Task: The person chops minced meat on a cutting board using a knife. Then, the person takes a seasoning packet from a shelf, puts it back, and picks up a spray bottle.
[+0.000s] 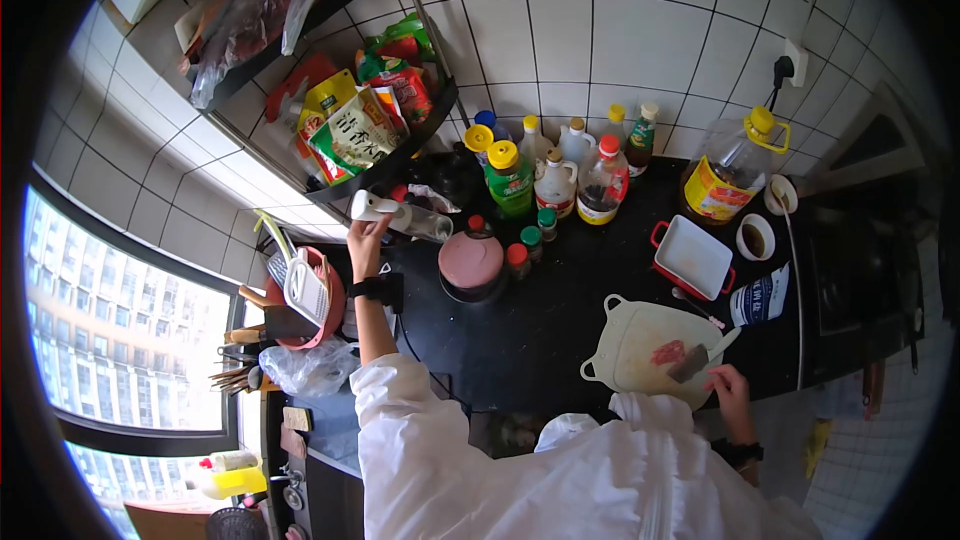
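My left hand (369,240) reaches to the back left of the counter, its fingers closed on the white top of a clear bottle (425,224) that lies tilted to the right. My right hand (733,395) is at the right edge of a pale cutting board (625,340), fingers loosely bent and holding nothing that I can see. Just beyond those fingers a knife (690,364) lies on the board, its light handle pointing to the upper right. Beside the blade sits a small piece of red raw meat (668,351).
Several sauce bottles (600,180) and a large oil jug (725,172) line the tiled wall. A pink-lidded pot (471,260) stands mid-counter. Right of it are a red-rimmed white dish (692,256), a small bowl (755,237) and a blue-and-white packet (760,297). A shelf of packets (360,135) overhangs my left hand.
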{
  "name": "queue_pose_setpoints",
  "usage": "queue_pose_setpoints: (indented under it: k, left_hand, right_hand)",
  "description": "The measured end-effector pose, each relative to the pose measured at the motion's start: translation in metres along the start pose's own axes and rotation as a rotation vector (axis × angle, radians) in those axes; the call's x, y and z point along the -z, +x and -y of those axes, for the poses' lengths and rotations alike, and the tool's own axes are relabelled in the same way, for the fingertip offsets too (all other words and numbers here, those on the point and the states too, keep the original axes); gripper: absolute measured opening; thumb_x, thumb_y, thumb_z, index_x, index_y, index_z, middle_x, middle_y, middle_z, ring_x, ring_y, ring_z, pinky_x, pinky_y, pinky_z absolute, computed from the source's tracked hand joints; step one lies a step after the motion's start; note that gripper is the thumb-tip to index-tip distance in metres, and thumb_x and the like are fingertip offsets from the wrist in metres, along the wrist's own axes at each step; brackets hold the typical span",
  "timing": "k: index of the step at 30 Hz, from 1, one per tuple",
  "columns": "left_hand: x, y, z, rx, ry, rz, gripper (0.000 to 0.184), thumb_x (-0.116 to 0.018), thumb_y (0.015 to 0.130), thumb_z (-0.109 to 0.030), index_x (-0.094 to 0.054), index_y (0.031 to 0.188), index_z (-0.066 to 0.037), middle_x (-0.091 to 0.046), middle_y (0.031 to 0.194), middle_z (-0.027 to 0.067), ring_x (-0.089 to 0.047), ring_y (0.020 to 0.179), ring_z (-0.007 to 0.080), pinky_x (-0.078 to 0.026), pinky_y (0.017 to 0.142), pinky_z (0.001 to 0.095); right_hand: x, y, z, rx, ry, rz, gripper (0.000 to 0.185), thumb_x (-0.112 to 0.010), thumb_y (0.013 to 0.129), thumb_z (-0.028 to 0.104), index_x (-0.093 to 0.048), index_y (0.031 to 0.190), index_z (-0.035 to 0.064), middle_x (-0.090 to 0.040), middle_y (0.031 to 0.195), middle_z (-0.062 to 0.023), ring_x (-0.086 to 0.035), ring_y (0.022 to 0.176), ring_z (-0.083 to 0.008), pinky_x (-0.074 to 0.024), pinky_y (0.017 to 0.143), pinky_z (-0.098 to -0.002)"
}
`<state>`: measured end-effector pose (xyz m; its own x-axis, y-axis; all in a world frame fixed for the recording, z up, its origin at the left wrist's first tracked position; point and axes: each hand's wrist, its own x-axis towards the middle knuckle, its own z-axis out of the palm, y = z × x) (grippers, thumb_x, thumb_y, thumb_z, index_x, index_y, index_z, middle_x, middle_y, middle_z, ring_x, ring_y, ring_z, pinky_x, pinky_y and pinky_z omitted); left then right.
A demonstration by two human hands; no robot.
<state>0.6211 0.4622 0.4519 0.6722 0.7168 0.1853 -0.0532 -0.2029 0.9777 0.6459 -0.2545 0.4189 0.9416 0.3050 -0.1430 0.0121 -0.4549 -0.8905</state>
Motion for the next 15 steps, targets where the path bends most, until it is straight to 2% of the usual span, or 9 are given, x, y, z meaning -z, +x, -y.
queue_pose_setpoints:
  k: [2, 3, 4, 8, 10, 15]
  left_hand:
    - [0.016, -0.006, -0.01, 0.001, 0.014, -0.063, 0.037, -0.076, 0.084, -0.016, -0.062, 0.112, 0.005, -0.069, 0.104, 0.0103, -0.065, 0.097, 0.0157, -0.048, 0.083, 0.0265]
    - [0.024, -0.01, -0.014, 0.011, 0.037, -0.067, 0.038, -0.074, 0.085, -0.015, -0.061, 0.115, 0.005, -0.068, 0.109, 0.011, -0.063, 0.101, 0.0161, -0.045, 0.091, 0.0277]
    - [0.031, -0.013, -0.015, -0.005, 0.046, -0.073, 0.039, -0.074, 0.085, -0.015, -0.061, 0.116, 0.005, -0.068, 0.11, 0.0114, -0.063, 0.104, 0.0175, -0.046, 0.092, 0.0288]
    - [0.047, -0.028, -0.003, -0.097, 0.269, -0.084, 0.041, -0.075, 0.084, -0.017, -0.061, 0.115, 0.006, -0.068, 0.11, 0.0124, -0.065, 0.101, 0.0182, -0.049, 0.089, 0.0298]
    - [0.048, -0.037, 0.0, -0.159, 0.439, -0.106, 0.039, -0.077, 0.081, -0.017, -0.064, 0.11, 0.005, -0.072, 0.099, 0.0104, -0.067, 0.092, 0.0157, -0.05, 0.084, 0.0282]
    - [0.056, -0.044, 0.019, -0.157, 0.473, -0.187, 0.036, -0.078, 0.081, -0.018, -0.065, 0.106, 0.004, -0.072, 0.092, 0.0082, -0.067, 0.084, 0.0132, -0.05, 0.078, 0.0264]
  right_hand:
    - [-0.002, 0.005, -0.004, 0.004, 0.004, 0.019, 0.012, -0.051, 0.093, -0.001, -0.062, 0.099, -0.0008, -0.064, 0.074, -0.0071, -0.064, 0.072, -0.0133, -0.0499, 0.069, -0.0262]
    - [-0.004, 0.007, -0.005, 0.007, 0.006, 0.026, 0.013, -0.051, 0.093, -0.001, -0.062, 0.099, -0.0008, -0.064, 0.074, -0.007, -0.064, 0.071, -0.0133, -0.0499, 0.069, -0.0263]
    - [-0.005, 0.008, -0.007, 0.008, -0.001, 0.037, 0.013, -0.051, 0.093, -0.001, -0.062, 0.099, -0.0008, -0.064, 0.074, -0.0069, -0.064, 0.071, -0.0132, -0.0499, 0.069, -0.0263]
    - [-0.01, 0.016, 0.002, 0.025, -0.025, 0.081, 0.014, -0.051, 0.092, -0.001, -0.063, 0.099, -0.001, -0.065, 0.075, -0.0074, -0.064, 0.071, -0.0132, -0.05, 0.068, -0.0264]
    - [-0.012, 0.017, 0.007, 0.031, -0.029, 0.097, 0.014, -0.051, 0.093, -0.001, -0.063, 0.099, -0.0011, -0.065, 0.076, -0.0079, -0.065, 0.071, -0.0133, -0.0502, 0.068, -0.0264]
    - [-0.011, 0.019, 0.007, 0.025, -0.012, 0.111, 0.014, -0.05, 0.093, -0.001, -0.063, 0.099, -0.0013, -0.067, 0.077, -0.0088, -0.065, 0.071, -0.0137, -0.0503, 0.068, -0.0261]
